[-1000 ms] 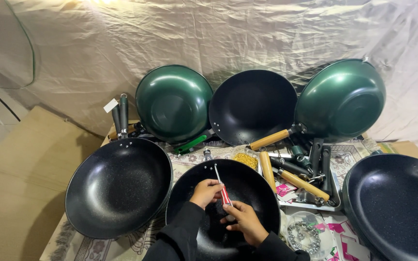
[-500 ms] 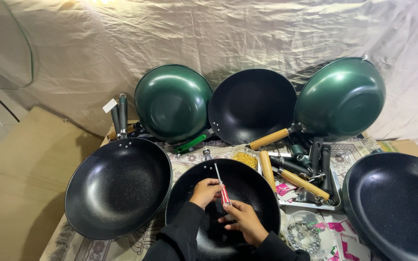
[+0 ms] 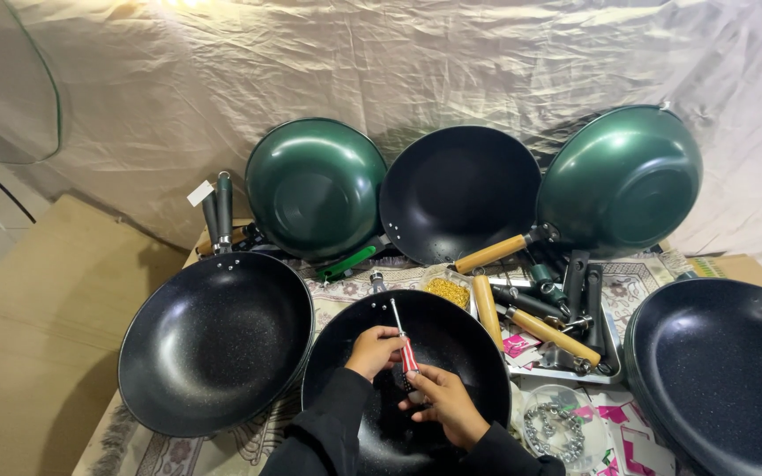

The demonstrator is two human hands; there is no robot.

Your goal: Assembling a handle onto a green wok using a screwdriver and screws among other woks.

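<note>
Wrinkled cloth backs the crowded surface; at lower centre, left hand and right hand pinch a red screwdriver (tip upward) over a black pan. It could slip, scratching the coating.

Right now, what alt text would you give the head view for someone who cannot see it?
Two hands, left hand and right hand, hold a red-handled screwdriver over a black wok on a patterned cloth. Around it stand more black and green woks, loose wooden handles and a small tub of brass screws.
</note>
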